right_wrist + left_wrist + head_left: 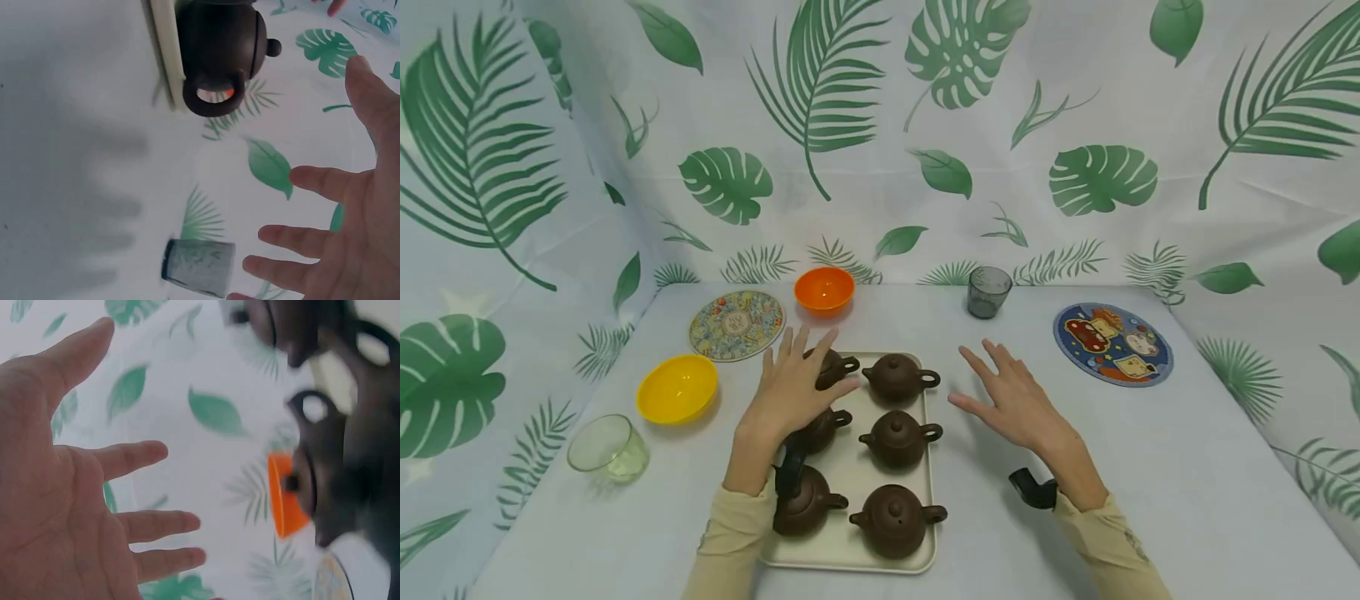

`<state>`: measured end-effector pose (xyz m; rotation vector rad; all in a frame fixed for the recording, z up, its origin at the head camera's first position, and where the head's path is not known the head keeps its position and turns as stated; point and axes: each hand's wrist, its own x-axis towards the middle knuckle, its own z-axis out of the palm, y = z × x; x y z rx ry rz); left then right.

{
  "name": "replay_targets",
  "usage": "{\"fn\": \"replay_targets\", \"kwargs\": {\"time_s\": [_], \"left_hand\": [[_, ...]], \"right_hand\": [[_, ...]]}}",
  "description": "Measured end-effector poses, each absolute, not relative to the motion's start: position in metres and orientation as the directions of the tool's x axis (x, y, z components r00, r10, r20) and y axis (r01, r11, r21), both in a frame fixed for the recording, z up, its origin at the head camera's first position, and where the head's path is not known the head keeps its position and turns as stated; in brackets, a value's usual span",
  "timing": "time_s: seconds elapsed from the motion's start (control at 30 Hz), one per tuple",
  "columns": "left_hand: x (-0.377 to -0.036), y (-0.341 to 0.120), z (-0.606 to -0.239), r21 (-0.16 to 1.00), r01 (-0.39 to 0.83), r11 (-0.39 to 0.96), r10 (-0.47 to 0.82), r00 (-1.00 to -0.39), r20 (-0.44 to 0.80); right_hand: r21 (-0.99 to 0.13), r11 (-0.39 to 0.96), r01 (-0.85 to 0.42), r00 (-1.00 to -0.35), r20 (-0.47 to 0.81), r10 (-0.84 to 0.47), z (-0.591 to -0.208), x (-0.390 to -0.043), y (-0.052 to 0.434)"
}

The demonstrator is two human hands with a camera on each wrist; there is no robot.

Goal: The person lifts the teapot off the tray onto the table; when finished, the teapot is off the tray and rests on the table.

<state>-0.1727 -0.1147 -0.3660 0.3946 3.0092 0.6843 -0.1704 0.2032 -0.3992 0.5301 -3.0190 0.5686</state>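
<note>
Several dark brown teapots stand in two columns on a cream tray (pixel 868 557), among them a front right teapot (pixel 895 522), a middle right one (pixel 897 440) and a back right one (pixel 892 379). My left hand (pixel 792 389), fingers spread, hovers over the left column and partly hides the teapots there. To the right of the tray my right hand (pixel 1017 406) hovers above the table with its fingers spread. Neither hand holds anything. The right wrist view shows a teapot (pixel 219 50) at the tray's edge, beyond my spread fingers (pixel 319 184).
Left of the tray are a yellow bowl (pixel 677 390), a green glass (pixel 610 450) and a patterned round mat (pixel 737 326). Behind stands an orange bowl (pixel 824 292). A grey glass (pixel 988 292) and a blue round mat (pixel 1112 345) lie toward the back right. Leaf-print cloth surrounds the table.
</note>
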Motion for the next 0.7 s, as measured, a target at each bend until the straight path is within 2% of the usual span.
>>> {"fn": "replay_targets", "kwargs": {"time_s": [0.17,0.37,0.57,0.7], "left_hand": [[-0.181,-0.146,-0.366,0.498,0.181,0.848,0.21,-0.978,-0.002],[-0.197,-0.181,-0.385,0.615,0.133,0.777,0.244,-0.965,-0.099],[-0.215,-0.192,-0.42,0.812,-0.067,0.58,0.205,-0.952,-0.225],[-0.221,-0.191,-0.437,0.862,-0.186,0.472,0.132,-0.952,-0.278]], "right_hand": [[-0.438,0.828,-0.35,-0.935,0.113,-0.335,-0.407,-0.176,0.2],[-0.497,0.751,-0.434,-0.897,0.168,-0.408,-0.41,-0.186,0.19],[-0.532,0.686,-0.496,-0.859,0.186,-0.477,-0.415,-0.2,0.181],[-0.613,0.616,-0.494,-0.845,0.173,-0.506,-0.425,-0.211,0.176]]}}
